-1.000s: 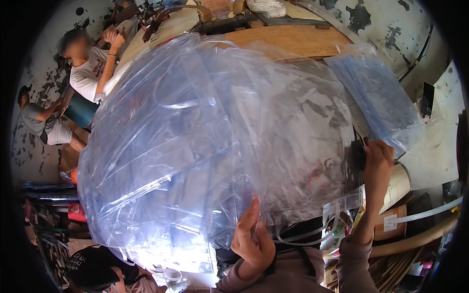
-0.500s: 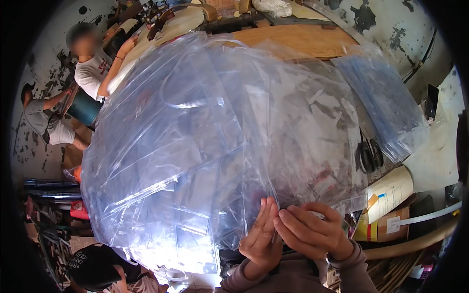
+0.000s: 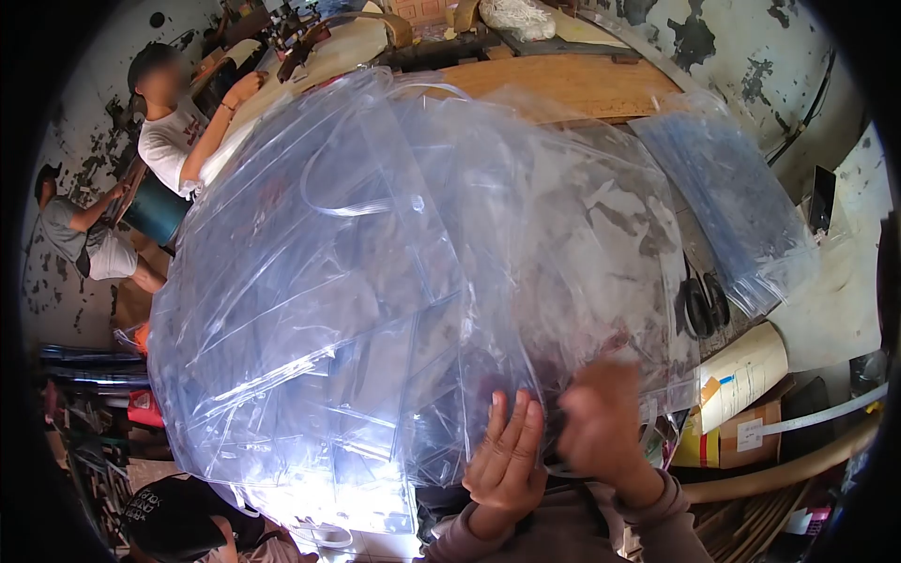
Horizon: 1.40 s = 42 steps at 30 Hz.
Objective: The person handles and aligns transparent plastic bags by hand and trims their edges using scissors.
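Note:
A large heap of clear, bluish plastic sheeting (image 3: 310, 281) with seams and pale straps covers the table before me. My left hand (image 3: 507, 455) lies flat on the near edge of the plastic, its fingers stretched out and apart. Just right of it, my right hand (image 3: 605, 422) is over the near edge of the plastic, smeared by motion, so its fingers and anything in them cannot be made out. Black-handled scissors (image 3: 704, 305) lie beside the right edge of the heap.
Folded plastic sheets (image 3: 732, 206) lie at the right. A wooden board (image 3: 563, 84) is behind the heap. A rolled paper (image 3: 743, 375) and cardboard box (image 3: 751, 433) are at the lower right. One person (image 3: 174, 141) and another (image 3: 80, 225) sit left; a third, black-capped (image 3: 183, 516), is lower left.
My right hand left the scissors, came to the near edge beside my left hand, then moved slightly up and away from it. My left hand's fingers have spread on the plastic.

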Motion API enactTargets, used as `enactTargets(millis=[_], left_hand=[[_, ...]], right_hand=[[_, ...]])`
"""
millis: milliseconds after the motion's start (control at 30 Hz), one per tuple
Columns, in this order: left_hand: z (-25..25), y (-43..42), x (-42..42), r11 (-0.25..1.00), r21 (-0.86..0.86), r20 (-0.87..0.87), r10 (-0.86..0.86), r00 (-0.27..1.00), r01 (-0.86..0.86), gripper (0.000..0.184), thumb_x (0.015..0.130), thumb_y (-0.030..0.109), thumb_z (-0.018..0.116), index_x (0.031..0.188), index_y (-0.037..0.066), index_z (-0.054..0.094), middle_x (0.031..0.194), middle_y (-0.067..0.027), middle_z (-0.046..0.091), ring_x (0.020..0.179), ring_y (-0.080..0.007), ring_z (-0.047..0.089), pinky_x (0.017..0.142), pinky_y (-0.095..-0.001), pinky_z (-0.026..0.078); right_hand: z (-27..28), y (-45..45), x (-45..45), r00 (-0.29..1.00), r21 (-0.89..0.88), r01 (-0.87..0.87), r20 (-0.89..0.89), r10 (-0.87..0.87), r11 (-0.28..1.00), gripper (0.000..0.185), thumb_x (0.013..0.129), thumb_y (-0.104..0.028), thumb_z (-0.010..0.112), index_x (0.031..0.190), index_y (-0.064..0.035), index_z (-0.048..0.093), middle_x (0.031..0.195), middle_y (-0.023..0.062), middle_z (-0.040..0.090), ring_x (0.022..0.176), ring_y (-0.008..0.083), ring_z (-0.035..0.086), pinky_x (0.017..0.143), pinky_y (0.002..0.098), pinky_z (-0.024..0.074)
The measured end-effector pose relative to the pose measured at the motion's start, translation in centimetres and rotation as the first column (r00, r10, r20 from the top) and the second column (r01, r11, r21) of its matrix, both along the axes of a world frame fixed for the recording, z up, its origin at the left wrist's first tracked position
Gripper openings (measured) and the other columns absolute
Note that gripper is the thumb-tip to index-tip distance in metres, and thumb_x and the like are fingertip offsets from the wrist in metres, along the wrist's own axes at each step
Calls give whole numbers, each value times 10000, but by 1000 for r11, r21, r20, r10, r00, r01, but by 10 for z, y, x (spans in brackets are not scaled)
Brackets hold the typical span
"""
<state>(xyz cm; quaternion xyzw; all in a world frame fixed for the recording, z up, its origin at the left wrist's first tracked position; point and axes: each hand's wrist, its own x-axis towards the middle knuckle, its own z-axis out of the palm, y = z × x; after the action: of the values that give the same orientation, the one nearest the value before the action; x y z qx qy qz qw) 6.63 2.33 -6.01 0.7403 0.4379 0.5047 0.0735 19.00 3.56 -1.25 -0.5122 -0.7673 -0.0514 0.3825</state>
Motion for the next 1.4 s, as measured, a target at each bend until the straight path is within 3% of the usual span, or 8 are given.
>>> enactTargets(millis=[100, 267, 533, 867, 933, 1000, 1200, 1400], left_hand=[[1, -3, 2, 999, -26, 34, 20, 999, -19, 271, 780, -79, 537, 1039, -54, 616, 1007, -227, 632, 1015, -378, 585, 847, -390, 501], [3, -1, 3, 1000, -3, 36, 27, 999, -27, 297, 749, -98, 538, 1032, -54, 620, 1006, -222, 634, 1010, -372, 590, 839, -385, 505], [2, -1, 3, 1000, 2, 19, 29, 999, -29, 299, 736, -89, 555, 1022, -46, 630, 996, -196, 647, 1001, -369, 599, 838, -375, 505], [2, -2, 3, 1000, 5, 7, 30, 1000, -30, 305, 741, -85, 553, 1033, -41, 626, 999, -198, 646, 1012, -371, 594, 841, -368, 499], [2, -1, 3, 1000, 3, -1, 29, 1000, -29, 308, 740, -86, 553, 1036, -41, 625, 1000, -199, 645, 1011, -373, 594, 840, -368, 499], [0, -1, 2, 1000, 14, 0, 20, 1000, -20, 326, 719, -91, 560, 1035, -44, 624, 997, -201, 645, 1016, -378, 590, 841, -367, 499], [6, -2, 2, 999, -33, -29, -8, 1000, 7, 355, 682, -90, 563, 1028, -44, 629, 992, -203, 646, 1019, -382, 588, 845, -370, 498], [6, -1, 3, 1000, -13, -44, -10, 999, 9, 351, 683, -85, 569, 1024, -36, 635, 1012, -189, 643, 1033, -375, 582, 852, -377, 494]], right_hand=[[18, 14, 14, 880, 111, 428, -278, -386, 897, 117, 778, 51, 509, 880, -4, 494, 866, 166, 517, 791, 297, 547, 711, 345, 429], [18, 2, 11, 943, 68, 238, -254, -214, 969, 202, 764, 119, 537, 943, 29, 507, 907, 165, 514, 775, 295, 534, 660, 334, 444], [20, -20, 14, 725, -59, 668, -170, -667, 742, 290, 703, 137, 543, 940, -14, 617, 989, 125, 545, 901, 287, 557, 760, 355, 452], [24, -39, -2, 892, 247, 434, -256, -373, 867, 173, 712, -36, 713, 867, -66, 644, 910, 73, 546, 799, 239, 550, 667, 317, 450], [19, -40, 8, 899, 398, 420, -305, -314, 816, 102, 764, -66, 688, 844, -41, 630, 909, 86, 563, 796, 244, 549, 675, 329, 447], [19, -41, 33, 686, 576, 645, -147, -713, 502, 86, 813, -70, 645, 869, -6, 632, 915, 110, 584, 836, 243, 553, 702, 336, 458], [14, -39, 102, 479, 386, 864, -429, -766, 324, 118, 844, 7, 576, 946, 35, 627, 924, 77, 607, 887, 179, 561, 780, 307, 463], [-5, -32, 113, 610, -158, 767, -118, -783, 622, 151, 809, -28, 590, 959, -9, 576, 940, 119, 578, 843, 258, 568, 765, 338, 445]])
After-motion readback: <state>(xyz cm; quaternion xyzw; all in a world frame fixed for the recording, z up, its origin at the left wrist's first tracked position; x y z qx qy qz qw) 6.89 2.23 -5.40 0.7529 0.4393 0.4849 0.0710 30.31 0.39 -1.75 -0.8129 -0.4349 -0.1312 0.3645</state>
